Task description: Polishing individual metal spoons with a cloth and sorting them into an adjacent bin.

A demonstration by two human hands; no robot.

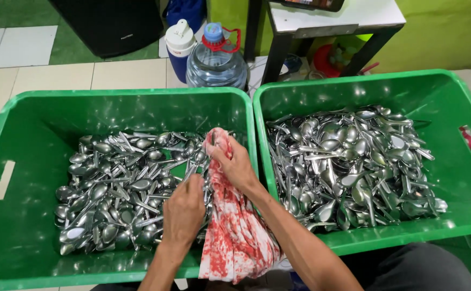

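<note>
Two green plastic crates stand side by side, each holding several metal spoons. Over the right part of the left crate (pixel 41 113), my left hand (pixel 184 213) grips the handle of a spoon (pixel 195 168) that points up towards the cloth. My right hand (pixel 235 164) pinches a red-and-white cloth (pixel 235 237) around the spoon's upper end. The cloth hangs down over the crate's front rim. The right crate (pixel 435 91) lies past my right forearm, untouched.
A clear water jug with a blue cap (pixel 216 62) and a blue-and-white bottle (pixel 180 46) stand on the tiled floor behind the crates. A white-topped table with dark legs (pixel 335 19) is at the back right, a black box (pixel 108 24) at the back left.
</note>
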